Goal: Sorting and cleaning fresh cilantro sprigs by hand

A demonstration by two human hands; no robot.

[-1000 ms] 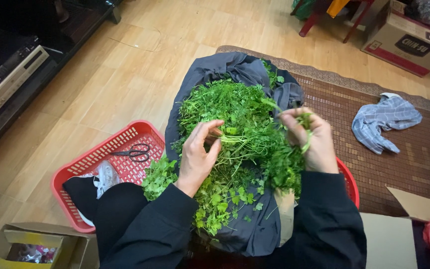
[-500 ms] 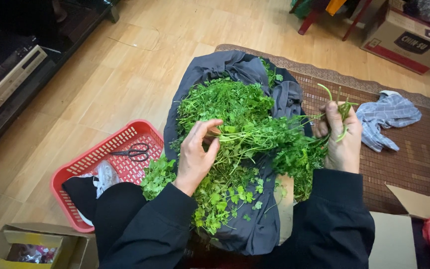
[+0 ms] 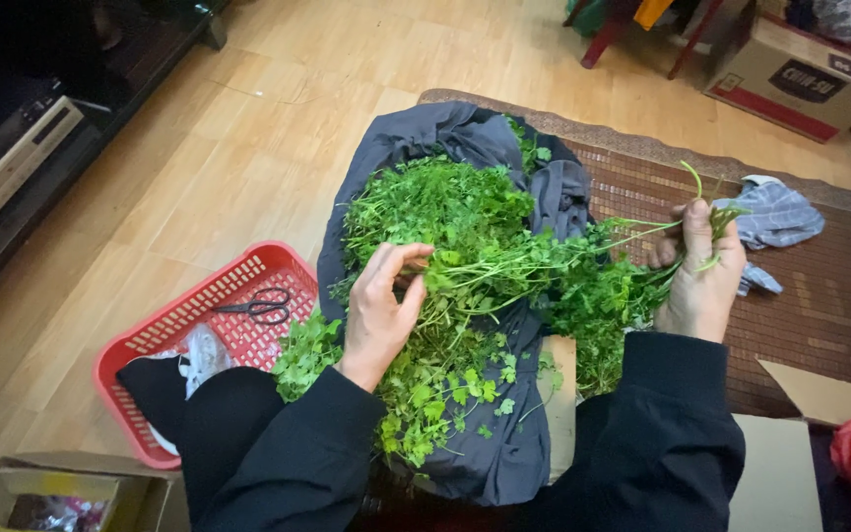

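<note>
Landmark = the dark grey cloth [image 3: 504, 453] spread in the person's lap w/ the herb pile [image 3: 465, 246] heaped on it. Far left of the cloth: red basket [image 3: 150, 340] on the wood floor, scissors [image 3: 260, 306] lying inside. At the cloth's left-centre, left hand [image 3: 378, 313] rests on the greens, fingers curled and pressing stems down, pinning the pile. Right of the cloth, right hand [image 3: 701, 281] pinches a few long stems [image 3: 642, 232] betw. thumb and fingers; vs. half a sec ago it sits further out over the woven mat [image 3: 819, 315], so the stems now stretch taut from the pile, i.e. a sprig bunch is being drawn free. Blue-grey rag [image 3: 780, 212] lies just beyond that hand.
</note>
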